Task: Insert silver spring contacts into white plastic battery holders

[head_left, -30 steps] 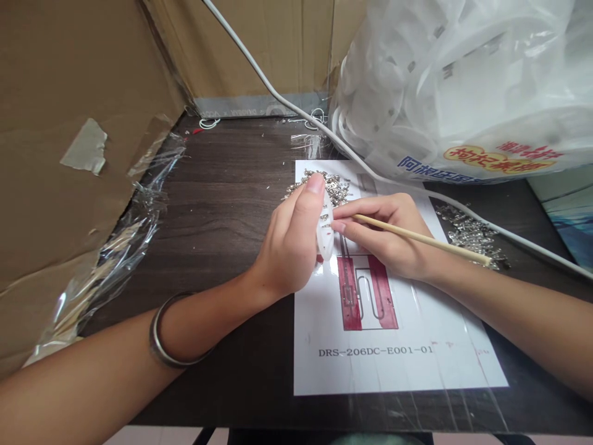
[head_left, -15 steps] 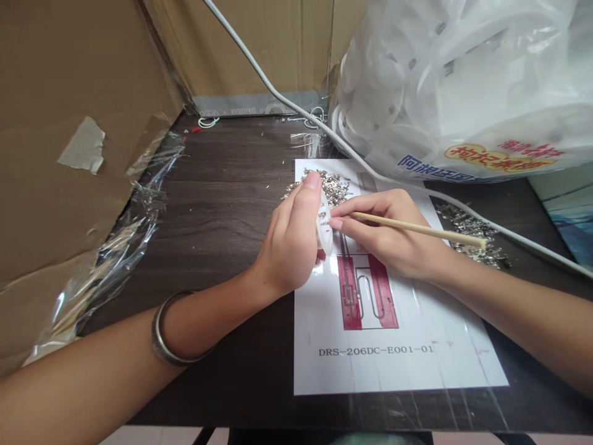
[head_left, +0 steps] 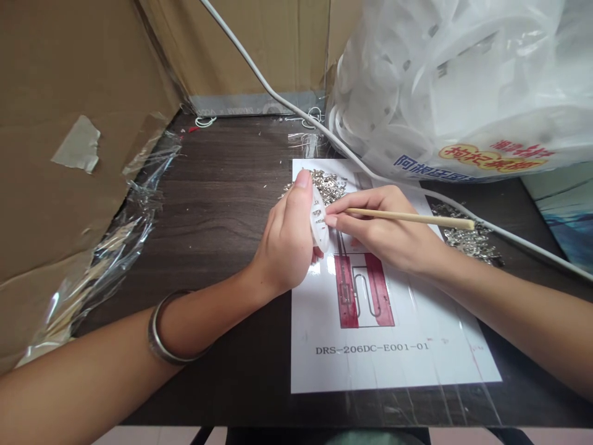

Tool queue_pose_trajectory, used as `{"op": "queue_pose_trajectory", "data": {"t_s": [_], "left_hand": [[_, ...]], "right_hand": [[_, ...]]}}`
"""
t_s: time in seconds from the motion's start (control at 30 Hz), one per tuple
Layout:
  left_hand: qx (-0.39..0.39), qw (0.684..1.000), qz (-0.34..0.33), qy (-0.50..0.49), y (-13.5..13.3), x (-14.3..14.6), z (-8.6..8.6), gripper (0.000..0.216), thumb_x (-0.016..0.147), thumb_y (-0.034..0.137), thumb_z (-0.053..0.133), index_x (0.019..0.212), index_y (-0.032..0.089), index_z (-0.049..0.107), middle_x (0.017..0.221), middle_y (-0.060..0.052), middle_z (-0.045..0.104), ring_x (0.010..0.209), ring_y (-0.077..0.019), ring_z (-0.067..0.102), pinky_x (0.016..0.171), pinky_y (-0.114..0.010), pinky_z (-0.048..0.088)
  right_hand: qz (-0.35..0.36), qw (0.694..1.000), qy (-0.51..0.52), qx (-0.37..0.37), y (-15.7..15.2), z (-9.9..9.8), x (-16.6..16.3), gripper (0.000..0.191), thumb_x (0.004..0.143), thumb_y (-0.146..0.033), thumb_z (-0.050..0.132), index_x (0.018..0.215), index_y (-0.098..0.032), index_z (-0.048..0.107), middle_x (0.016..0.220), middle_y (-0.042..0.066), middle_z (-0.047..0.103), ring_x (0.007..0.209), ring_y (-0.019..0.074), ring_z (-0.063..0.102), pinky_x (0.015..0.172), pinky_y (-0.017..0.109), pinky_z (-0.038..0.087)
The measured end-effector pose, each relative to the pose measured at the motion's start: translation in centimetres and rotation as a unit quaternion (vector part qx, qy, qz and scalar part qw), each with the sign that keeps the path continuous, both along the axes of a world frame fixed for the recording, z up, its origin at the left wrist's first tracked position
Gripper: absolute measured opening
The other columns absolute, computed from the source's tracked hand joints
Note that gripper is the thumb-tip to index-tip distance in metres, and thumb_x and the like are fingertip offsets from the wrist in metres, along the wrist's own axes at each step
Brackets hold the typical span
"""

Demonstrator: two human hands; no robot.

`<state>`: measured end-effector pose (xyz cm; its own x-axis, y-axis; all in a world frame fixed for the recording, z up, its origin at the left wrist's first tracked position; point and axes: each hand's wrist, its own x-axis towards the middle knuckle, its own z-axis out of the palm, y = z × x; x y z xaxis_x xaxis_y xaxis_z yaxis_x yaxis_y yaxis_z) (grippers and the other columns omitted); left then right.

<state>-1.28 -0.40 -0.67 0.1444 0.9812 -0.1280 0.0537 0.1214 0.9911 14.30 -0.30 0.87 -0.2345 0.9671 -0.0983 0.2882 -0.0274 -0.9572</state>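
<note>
My left hand [head_left: 285,244] is closed round a small white plastic part [head_left: 319,224], held upright on edge with small metal pieces set in it. My right hand [head_left: 384,232] pinches a thin wooden stick [head_left: 410,217], whose tip meets the face of the white part. Both hands hover over a white printed sheet [head_left: 384,352] with a red diagram, taped to the dark wooden table [head_left: 222,185]. A heap of small silver metal pieces [head_left: 327,182] lies on the sheet just behind my left thumb.
A big clear bag of white plastic rings [head_left: 454,86] fills the back right. A white cable [head_left: 278,99] crosses the table diagonally. More metal pieces [head_left: 467,238] lie right of the sheet. Cardboard walls [head_left: 69,123] and crumpled clear film [head_left: 115,247] line the left.
Both hands have drifted slightly left and up with the white part and stick. The stick now lies more level. The grips are the same.
</note>
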Motion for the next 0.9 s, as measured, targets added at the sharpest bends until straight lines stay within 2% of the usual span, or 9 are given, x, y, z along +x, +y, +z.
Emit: {"op": "queue_pose_trajectory", "data": {"t_s": [0.17,0.27,0.4,0.53,0.7,0.9], "left_hand": [[0.005,1.000,0.000,0.001,0.1,0.0,0.0,0.060,0.098,0.061,0.023,0.056,0.021,0.038,0.044,-0.001,0.044,0.044,-0.0138,0.053,0.059,-0.032,0.048],[0.006,1.000,-0.015,-0.019,0.2,-0.1,0.1,0.067,0.098,0.062,0.023,0.049,0.021,0.042,0.040,-0.003,0.047,0.042,-0.0140,0.052,0.052,-0.030,0.045],[-0.005,0.998,-0.038,-0.047,0.0,-0.1,0.6,0.074,0.098,0.061,0.021,0.043,0.019,0.047,0.037,-0.005,0.046,0.039,-0.0135,0.049,0.043,-0.029,0.039],[0.005,0.998,-0.055,-0.038,-0.1,-0.2,0.8,0.070,0.099,0.059,0.021,0.047,0.019,0.045,0.040,-0.004,0.046,0.042,-0.0123,0.047,0.044,-0.028,0.037],[0.044,0.995,-0.063,-0.057,-0.1,-0.2,0.3,0.061,0.099,0.059,0.027,0.056,0.019,0.041,0.047,-0.002,0.044,0.048,-0.0120,0.043,0.046,-0.029,0.033],[0.060,0.994,-0.079,-0.041,0.1,0.0,0.4,0.062,0.101,0.056,0.027,0.053,0.019,0.040,0.045,-0.002,0.044,0.047,-0.0119,0.045,0.049,-0.028,0.035]], "right_hand": [[-0.002,1.000,-0.012,-0.016,0.1,0.3,-0.1,0.010,0.079,-0.022,0.074,0.079,-0.013,0.078,0.059,0.001,0.061,0.050,0.0084,0.046,0.044,0.022,0.038],[0.004,1.000,-0.013,-0.026,0.2,0.3,0.0,0.011,0.079,-0.022,0.074,0.080,-0.013,0.078,0.058,0.000,0.059,0.049,0.0081,0.045,0.044,0.023,0.040],[-0.016,0.999,0.035,-0.016,0.1,-0.1,0.2,0.017,0.077,-0.028,0.078,0.087,-0.014,0.079,0.060,0.000,0.060,0.052,0.0099,0.050,0.047,0.024,0.044],[-0.032,0.997,0.067,0.008,-0.2,-0.7,0.3,0.026,0.078,-0.036,0.078,0.096,-0.016,0.080,0.066,0.002,0.066,0.054,0.0124,0.055,0.045,0.025,0.043],[-0.019,0.998,0.051,0.035,-0.3,-0.8,0.4,0.026,0.077,-0.033,0.081,0.096,-0.016,0.081,0.071,0.003,0.070,0.057,0.0137,0.058,0.052,0.029,0.048],[-0.030,0.998,0.054,0.031,-0.2,-0.9,0.3,0.022,0.076,-0.030,0.081,0.092,-0.015,0.081,0.065,0.001,0.067,0.051,0.0112,0.053,0.049,0.027,0.047]]}}
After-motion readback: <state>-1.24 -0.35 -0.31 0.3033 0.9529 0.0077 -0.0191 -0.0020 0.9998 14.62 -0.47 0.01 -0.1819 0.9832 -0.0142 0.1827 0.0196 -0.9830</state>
